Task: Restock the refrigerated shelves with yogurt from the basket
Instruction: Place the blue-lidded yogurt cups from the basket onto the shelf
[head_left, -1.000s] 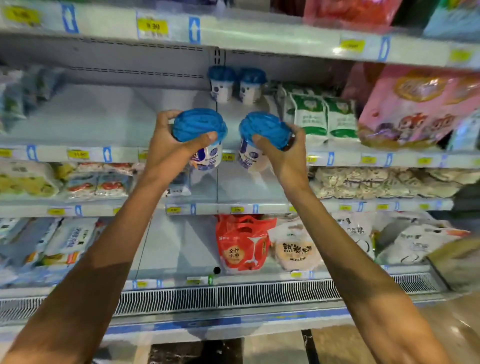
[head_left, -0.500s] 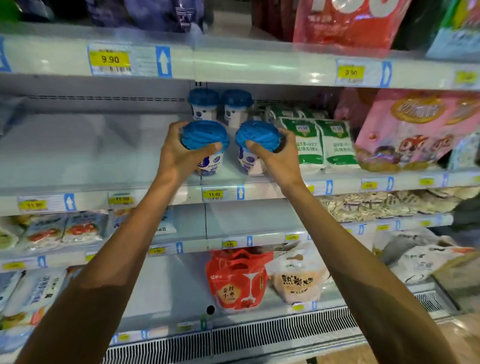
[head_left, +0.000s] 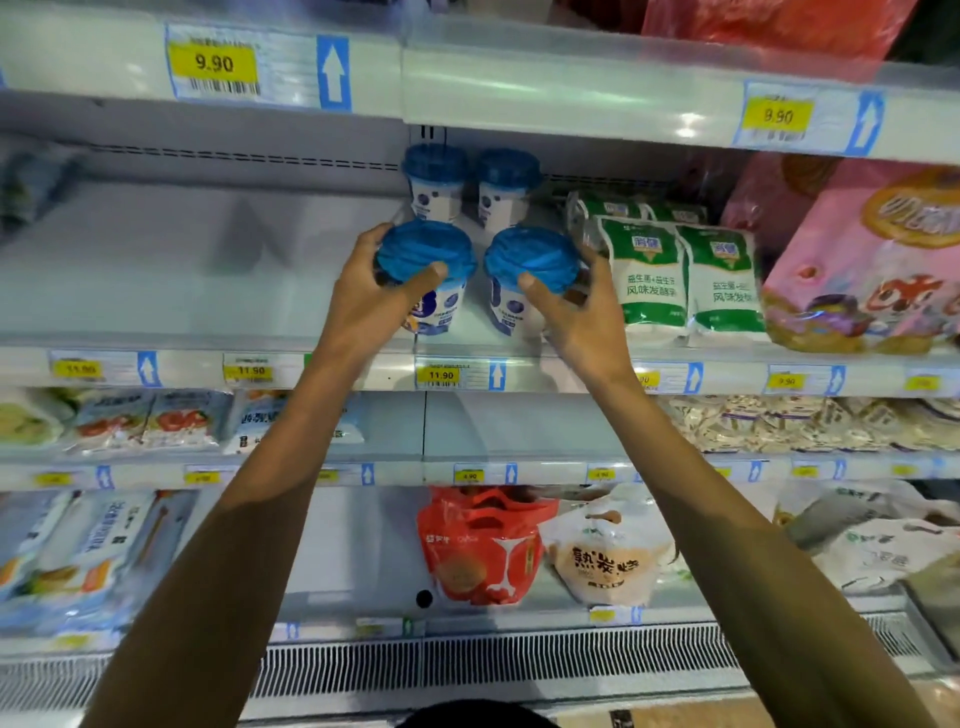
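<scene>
Shelf (head_left: 208, 291) — left hand (head_left: 363, 306), right hand (head_left: 582, 317) half-hide yogurt cups (head_left: 426, 249).

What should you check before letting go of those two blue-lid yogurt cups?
1. Left hand grips the left cup: ok.
2. Right hand grips the right cup: ok.
3. Both cups upright: ok.
4. Cup bottoms resting flat on the shelf: cannot tell.
5. Lined up in front of the back cups: ok.
6. Right cup apart from the green pouches: ok.
</scene>
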